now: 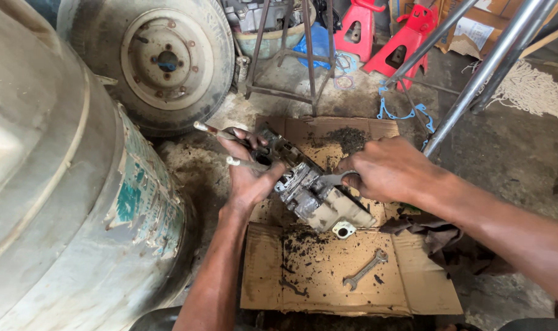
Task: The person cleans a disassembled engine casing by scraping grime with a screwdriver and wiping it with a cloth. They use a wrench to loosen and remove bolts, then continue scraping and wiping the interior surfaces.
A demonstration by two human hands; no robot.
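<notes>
While our left hand [249, 178] clamps the greasy metal engine part [313, 193] above the cardboard [328, 270], our right hand [389, 168] closes on a wrench [335, 178] against it — heavy, rigid, likely slippery; the casting's body just beyond our fingers seems the best hold.

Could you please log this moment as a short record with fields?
Setting: workshop floor, seen from above
Left hand: grips the metal part and two thin rods
Right hand: holds a spanner against the part
Metal part: greasy, held over the cardboard
Cardboard: flattened, strewn with dark grit; a second spanner lies loose on it
Left of view: large pale tank
Behind: wheel, red stands, metal poles
Right of cardboard: dark rag
</notes>
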